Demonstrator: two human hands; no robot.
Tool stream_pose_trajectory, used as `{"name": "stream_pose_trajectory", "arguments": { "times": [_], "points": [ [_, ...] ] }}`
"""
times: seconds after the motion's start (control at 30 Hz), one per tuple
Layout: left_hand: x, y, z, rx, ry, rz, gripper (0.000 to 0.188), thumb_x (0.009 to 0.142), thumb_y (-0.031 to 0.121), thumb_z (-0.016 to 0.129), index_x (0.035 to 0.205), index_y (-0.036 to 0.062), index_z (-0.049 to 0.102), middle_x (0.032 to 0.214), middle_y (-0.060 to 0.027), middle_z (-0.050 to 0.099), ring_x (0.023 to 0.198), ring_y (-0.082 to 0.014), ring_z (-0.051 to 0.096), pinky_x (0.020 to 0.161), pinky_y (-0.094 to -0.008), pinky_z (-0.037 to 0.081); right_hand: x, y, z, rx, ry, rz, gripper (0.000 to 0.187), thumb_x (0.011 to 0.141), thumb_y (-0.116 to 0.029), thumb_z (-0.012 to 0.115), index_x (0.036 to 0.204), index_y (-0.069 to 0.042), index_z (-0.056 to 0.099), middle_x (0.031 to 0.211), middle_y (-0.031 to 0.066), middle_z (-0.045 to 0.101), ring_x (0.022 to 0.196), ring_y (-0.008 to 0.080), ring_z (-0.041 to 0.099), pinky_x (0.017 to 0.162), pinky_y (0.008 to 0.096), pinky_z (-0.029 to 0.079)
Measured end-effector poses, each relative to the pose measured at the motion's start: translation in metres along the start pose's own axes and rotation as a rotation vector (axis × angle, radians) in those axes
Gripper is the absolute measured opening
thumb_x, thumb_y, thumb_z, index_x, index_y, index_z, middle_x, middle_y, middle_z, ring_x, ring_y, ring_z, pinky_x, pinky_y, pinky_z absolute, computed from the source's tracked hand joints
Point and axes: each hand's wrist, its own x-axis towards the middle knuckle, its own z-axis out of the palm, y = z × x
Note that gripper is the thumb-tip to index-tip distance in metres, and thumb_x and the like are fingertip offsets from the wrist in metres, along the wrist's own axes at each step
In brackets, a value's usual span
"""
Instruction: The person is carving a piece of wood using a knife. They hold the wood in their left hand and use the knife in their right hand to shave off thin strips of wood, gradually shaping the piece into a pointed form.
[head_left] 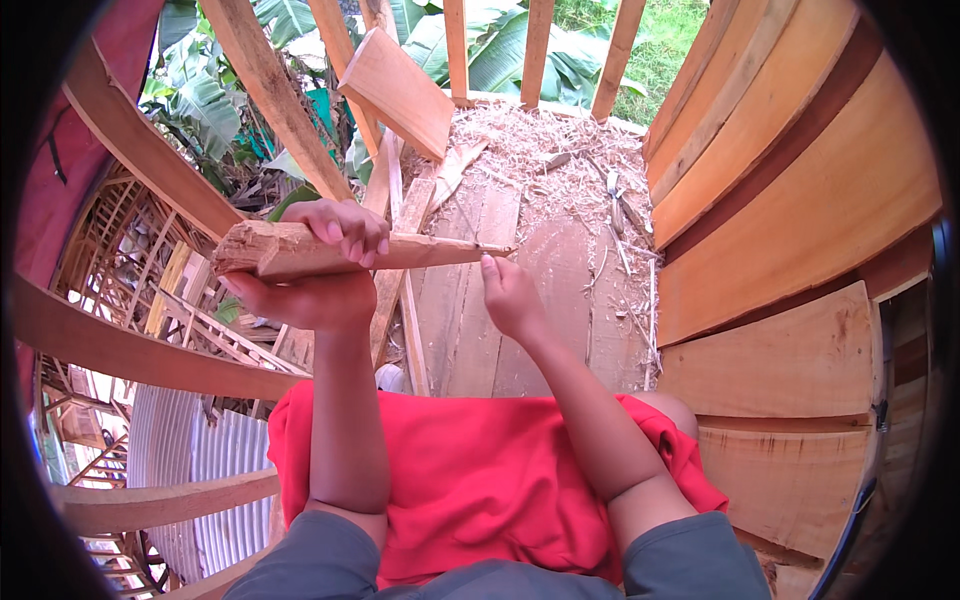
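Fingers point(352, 234) of left hand point(315, 297) wrapped round thick end of wooden piece point(430, 251), beyond red cloth point(480, 460); long axis left–right, tip nearer curled right hand point(514, 300), whose grip I cannot tell.

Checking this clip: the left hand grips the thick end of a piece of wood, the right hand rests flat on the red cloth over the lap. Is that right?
Not quite: the right hand isn't on the red cloth over the lap; the head view shows it raised at the narrow end of the piece of wood. The left hand does grip the thick end.
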Motion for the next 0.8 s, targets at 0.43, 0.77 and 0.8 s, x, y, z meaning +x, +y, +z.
{"name": "stream_pose_trajectory", "arguments": {
  "times": [0.43, 0.77, 0.8],
  "points": [
    [-0.001, 0.0, 0.015, 0.048, 0.196, -0.034, 0.082, 0.069, 0.09, 0.04, 0.08, 0.0092, 0.049, 0.069, -0.0023, 0.043, 0.059, -0.0172, 0.042, 0.057, -0.0344, 0.035, 0.013, 0.016, -0.002, -0.025, -0.022, 0.072, 0.05, 0.1, -0.038, 0.034, 0.076, 0.002, 0.054, 0.071, 0.0233, 0.06, 0.073, 0.0432, 0.059, 0.07, 0.0531, 0.043],
    [-0.007, 0.001, 0.022, 0.068, 0.231, -0.024, 0.085, 0.068, 0.092, 0.033, 0.076, 0.0094, 0.051, 0.064, -0.004, 0.042, 0.056, -0.0185, 0.041, 0.055, -0.0327, 0.035, -0.015, -0.054, -0.02, -0.029, -0.022, -0.07, 0.041, 0.1, -0.03, 0.04, 0.077, 0.002, 0.052, 0.067, 0.0241, 0.057, 0.069, 0.0427, 0.058, 0.063, 0.0517, 0.042],
    [-0.007, 0.001, 0.024, 0.059, 0.216, -0.018, 0.085, 0.068, 0.092, 0.033, 0.076, 0.0098, 0.051, 0.064, -0.0042, 0.042, 0.056, -0.0186, 0.042, 0.055, -0.0321, 0.035, -0.016, -0.049, -0.021, -0.022, -0.016, -0.065, 0.041, 0.099, -0.031, 0.04, 0.077, 0.002, 0.052, 0.066, 0.0241, 0.057, 0.068, 0.0429, 0.058, 0.063, 0.0519, 0.042]
  ]
}}
